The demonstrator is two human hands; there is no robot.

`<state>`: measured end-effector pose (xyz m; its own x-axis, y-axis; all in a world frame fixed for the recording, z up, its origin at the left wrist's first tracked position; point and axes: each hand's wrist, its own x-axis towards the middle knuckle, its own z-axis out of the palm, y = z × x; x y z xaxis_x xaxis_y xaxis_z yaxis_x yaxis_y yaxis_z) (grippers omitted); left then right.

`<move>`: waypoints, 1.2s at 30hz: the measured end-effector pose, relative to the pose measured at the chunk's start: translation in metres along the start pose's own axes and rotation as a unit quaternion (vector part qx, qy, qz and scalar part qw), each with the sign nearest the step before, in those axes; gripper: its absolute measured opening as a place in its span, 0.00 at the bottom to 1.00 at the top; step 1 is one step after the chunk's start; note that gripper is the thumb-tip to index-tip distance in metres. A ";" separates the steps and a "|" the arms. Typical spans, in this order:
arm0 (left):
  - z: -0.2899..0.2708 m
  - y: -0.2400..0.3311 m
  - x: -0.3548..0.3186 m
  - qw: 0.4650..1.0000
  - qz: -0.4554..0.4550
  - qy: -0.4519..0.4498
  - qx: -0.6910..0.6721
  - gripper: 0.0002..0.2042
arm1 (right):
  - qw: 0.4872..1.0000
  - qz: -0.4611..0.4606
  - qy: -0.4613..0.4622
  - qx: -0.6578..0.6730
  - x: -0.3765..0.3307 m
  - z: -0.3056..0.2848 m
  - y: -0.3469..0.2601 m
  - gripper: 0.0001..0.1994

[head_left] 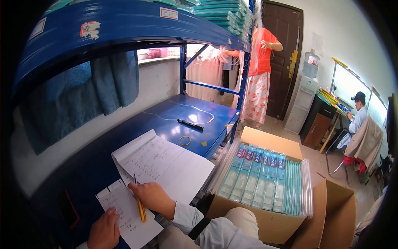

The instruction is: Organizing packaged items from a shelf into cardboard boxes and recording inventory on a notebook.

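My right hand [154, 200] is closed around what looks like a yellow-handled utility knife [141, 211]. A thin dark tip points away beyond my fingers, and the handle sticks out below them. Under this hand lie an open notebook [178, 159] with handwriting and a smaller white written sheet [133, 227], which overlaps the notebook's near edge. My left hand [105, 229] rests on the left edge of the sheet with its fingers loosely extended, holding nothing. Both papers are on a blue metal shelf [159, 118].
Beyond the notebook lie a black marker [190, 125] and a yellow rubber band [185, 140]. A phone-like dark object [68, 209] is at the left. Right of the shelf stands a carton [257, 216] of plastic-wrapped teal packs, beside another open carton [338, 211]. People are farther back.
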<state>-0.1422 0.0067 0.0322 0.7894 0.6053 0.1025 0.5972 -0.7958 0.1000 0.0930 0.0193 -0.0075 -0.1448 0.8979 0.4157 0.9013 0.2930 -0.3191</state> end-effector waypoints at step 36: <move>0.030 -0.024 -0.010 0.983 0.080 0.167 0.011 0.12 | 0.917 0.129 0.040 0.375 0.016 0.025 -0.054 0.18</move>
<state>-0.1603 0.0195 -0.0008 0.7850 0.4415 0.4346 0.4749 -0.8793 0.0355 0.0318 0.0257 -0.0053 0.0911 0.9513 0.2944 0.3623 0.2437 -0.8997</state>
